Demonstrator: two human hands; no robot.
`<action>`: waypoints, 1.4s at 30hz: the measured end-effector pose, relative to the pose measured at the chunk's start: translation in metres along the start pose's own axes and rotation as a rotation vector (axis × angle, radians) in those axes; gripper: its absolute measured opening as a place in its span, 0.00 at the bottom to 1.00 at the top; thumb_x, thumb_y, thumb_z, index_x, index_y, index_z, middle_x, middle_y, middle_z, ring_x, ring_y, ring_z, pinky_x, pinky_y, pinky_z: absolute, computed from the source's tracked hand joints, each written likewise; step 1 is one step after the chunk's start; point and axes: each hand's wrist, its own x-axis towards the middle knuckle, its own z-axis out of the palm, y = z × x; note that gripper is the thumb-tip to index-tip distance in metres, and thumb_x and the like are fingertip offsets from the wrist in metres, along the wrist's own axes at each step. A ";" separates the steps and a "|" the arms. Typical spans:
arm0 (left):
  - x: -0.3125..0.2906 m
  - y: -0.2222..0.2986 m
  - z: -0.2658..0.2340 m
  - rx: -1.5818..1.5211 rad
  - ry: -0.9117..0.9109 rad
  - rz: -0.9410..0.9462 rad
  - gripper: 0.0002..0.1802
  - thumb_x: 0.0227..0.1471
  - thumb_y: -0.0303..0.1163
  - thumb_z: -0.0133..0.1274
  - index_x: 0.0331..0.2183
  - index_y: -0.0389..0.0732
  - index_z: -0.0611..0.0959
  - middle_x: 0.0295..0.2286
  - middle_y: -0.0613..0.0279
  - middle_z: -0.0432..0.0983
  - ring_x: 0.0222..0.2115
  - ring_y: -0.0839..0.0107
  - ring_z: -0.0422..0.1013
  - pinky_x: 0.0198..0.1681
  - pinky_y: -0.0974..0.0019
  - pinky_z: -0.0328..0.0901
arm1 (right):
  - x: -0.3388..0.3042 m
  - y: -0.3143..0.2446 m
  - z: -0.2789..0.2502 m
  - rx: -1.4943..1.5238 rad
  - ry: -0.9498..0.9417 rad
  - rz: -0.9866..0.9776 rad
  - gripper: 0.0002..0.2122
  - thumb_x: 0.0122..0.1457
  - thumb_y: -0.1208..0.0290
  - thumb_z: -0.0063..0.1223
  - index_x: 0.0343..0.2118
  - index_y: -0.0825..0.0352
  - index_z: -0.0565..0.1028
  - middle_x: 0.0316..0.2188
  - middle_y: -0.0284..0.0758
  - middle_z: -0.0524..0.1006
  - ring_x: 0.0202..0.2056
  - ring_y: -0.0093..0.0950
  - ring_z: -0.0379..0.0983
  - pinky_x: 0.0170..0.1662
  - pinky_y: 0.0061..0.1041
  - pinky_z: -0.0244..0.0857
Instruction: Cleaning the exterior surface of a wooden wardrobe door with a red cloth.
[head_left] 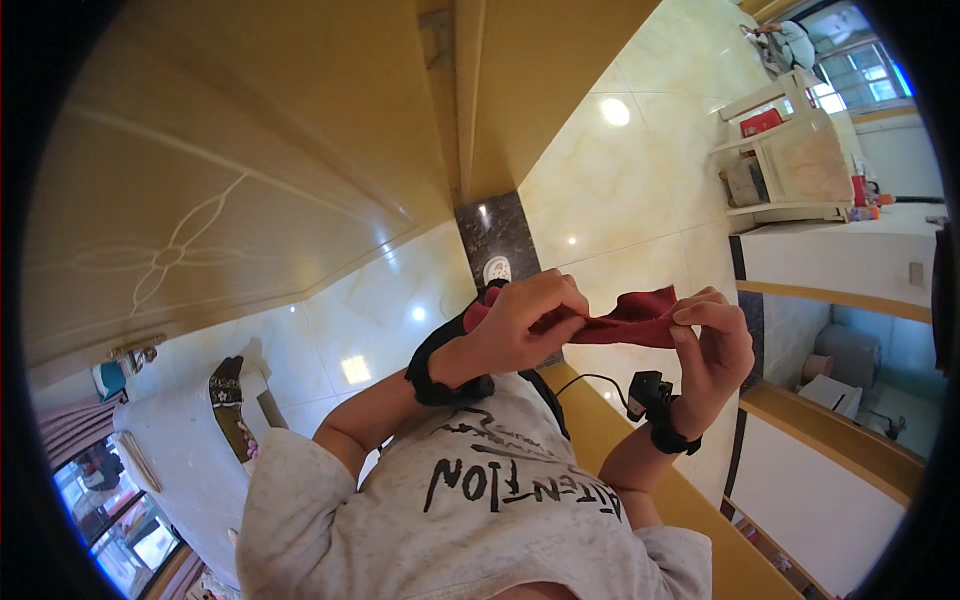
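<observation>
Polished cream marble floor tiles (620,190) fill the head view, with a dark stone threshold strip (495,235) running up to tall yellow-brown wooden door panels (250,150). At upper right stands a white shelf unit (790,160); a red box (762,122) sits on its upper shelf, and what the lower shelves hold is too small to tell. A white counter edge (840,250) lies below it.

Both hands are raised in front of the chest, above a grey printed shirt (480,510). The left hand (520,325) closes its fingers over one end of a dark red cloth (630,320). The right hand (715,350) pinches the other end between thumb and fingertips. The cloth spans the gap between the two grips, held clear of the floor. Each wrist carries a black strap; a small black device (648,392) with a thin cable sits on the right wrist.
</observation>
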 end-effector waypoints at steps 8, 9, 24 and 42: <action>0.079 -0.003 0.014 -0.137 -0.124 0.090 0.04 0.42 0.18 0.43 0.25 0.36 0.67 0.20 0.63 0.63 0.17 0.79 0.59 0.18 0.78 0.55 | 0.063 0.022 -0.046 0.043 -0.033 -0.052 0.08 0.40 0.87 0.48 0.25 0.72 0.67 0.20 0.38 0.71 0.23 0.24 0.65 0.26 0.17 0.55; 0.087 -0.005 0.016 -0.138 -0.115 0.095 0.04 0.42 0.18 0.43 0.25 0.36 0.67 0.20 0.63 0.63 0.17 0.79 0.59 0.18 0.78 0.55 | 0.071 0.025 -0.050 0.032 -0.029 -0.043 0.08 0.40 0.87 0.49 0.25 0.72 0.67 0.20 0.38 0.71 0.23 0.24 0.65 0.26 0.17 0.55; 0.161 -0.025 0.030 0.122 0.016 0.068 0.10 0.35 0.18 0.53 0.27 0.36 0.73 0.25 0.61 0.68 0.24 0.74 0.66 0.24 0.75 0.61 | 0.135 0.066 -0.072 -0.115 -0.094 0.007 0.07 0.41 0.86 0.51 0.25 0.70 0.69 0.19 0.34 0.70 0.18 0.18 0.61 0.22 0.13 0.54; 0.179 -0.038 0.047 -0.118 0.193 -0.032 0.06 0.40 0.19 0.50 0.25 0.36 0.71 0.25 0.66 0.66 0.23 0.78 0.67 0.25 0.76 0.63 | 0.169 0.090 -0.096 -0.100 -0.313 -0.149 0.08 0.41 0.85 0.52 0.25 0.69 0.69 0.19 0.34 0.70 0.18 0.19 0.61 0.21 0.14 0.54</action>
